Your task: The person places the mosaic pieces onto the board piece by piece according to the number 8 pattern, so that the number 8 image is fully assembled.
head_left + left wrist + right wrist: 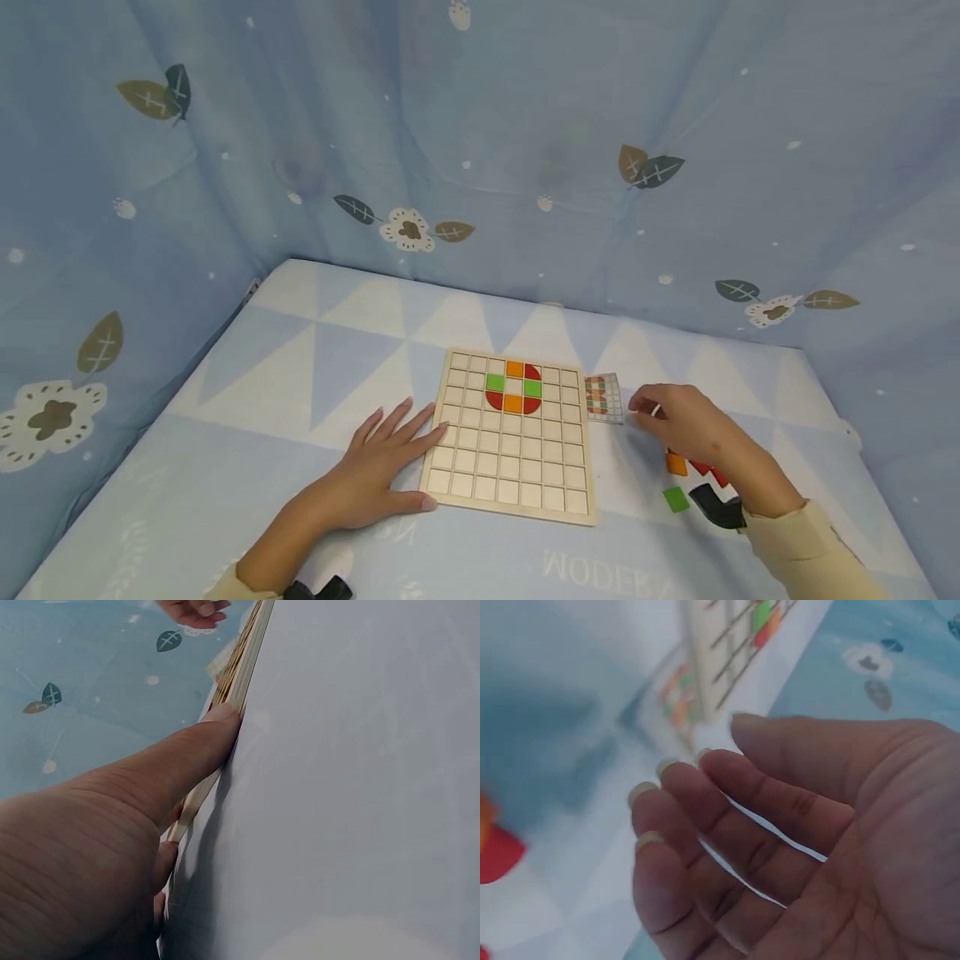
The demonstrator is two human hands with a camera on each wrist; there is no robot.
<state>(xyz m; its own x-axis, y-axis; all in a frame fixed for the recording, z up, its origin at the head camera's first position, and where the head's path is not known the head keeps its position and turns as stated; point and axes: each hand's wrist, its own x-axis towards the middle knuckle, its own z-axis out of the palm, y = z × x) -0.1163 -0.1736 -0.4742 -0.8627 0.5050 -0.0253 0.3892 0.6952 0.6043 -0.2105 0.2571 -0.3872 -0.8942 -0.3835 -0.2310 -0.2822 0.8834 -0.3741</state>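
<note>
A wooden grid board (517,467) lies flat on the cloth-covered table. In its upper middle, orange, green and red tiles (513,404) form a rounded ring around one bare square. My left hand (367,479) rests at the board's left side, fingers spread; its fingertips touch the edge, and the left wrist view shows the thumb (187,754) along the board's side. To the right of the board hovers my right hand (690,421), loosely bent, with nothing between thumb and fingers in the right wrist view. Close to its fingertips is a printed pattern card (611,402), partly hidden by the board.
Loose tiles lie below my right hand: a green square (676,499), an orange one (677,464) and red pieces (720,477), partly covered by the forearm and a black wrist strap (716,507). A blue patterned curtain (525,108) hangs behind the table.
</note>
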